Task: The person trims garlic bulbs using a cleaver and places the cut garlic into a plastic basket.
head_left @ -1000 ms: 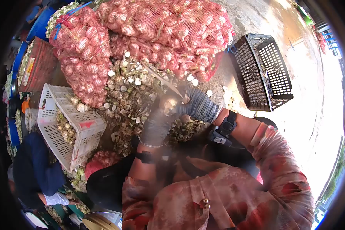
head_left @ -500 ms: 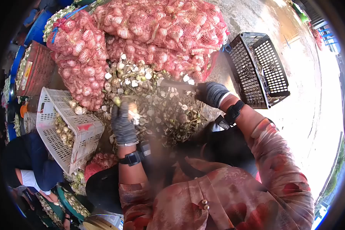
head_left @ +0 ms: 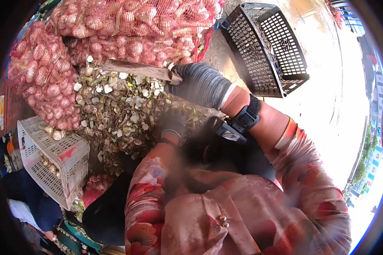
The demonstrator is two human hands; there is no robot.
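Note:
In my right hand [head_left: 202,85], gloved in grey knit, is a knife [head_left: 138,70] with a broad, dirty blade pointing left. The blade lies across the far side of a heap of garlic trimmings [head_left: 123,112], made of cut root ends, stalks and skins. Nearer my body, over the right side of the heap, is my left hand [head_left: 173,122], also gloved. Motion and a smear on the view blur its fingers, so whether it holds anything cannot be made out.
Red mesh bags of garlic [head_left: 136,19] lie behind the heap, with another bag [head_left: 44,80] at left. A white plastic crate [head_left: 72,157] containing garlic bulbs [head_left: 49,165] lies tilted at left. A black crate [head_left: 264,51] stands at right. Another person's arm [head_left: 23,210] shows lower left.
The view has shifted, so the bags and crates appear further left and higher. My left hand has moved right, towards my body, from beside the white crate. The knife remains in my right hand.

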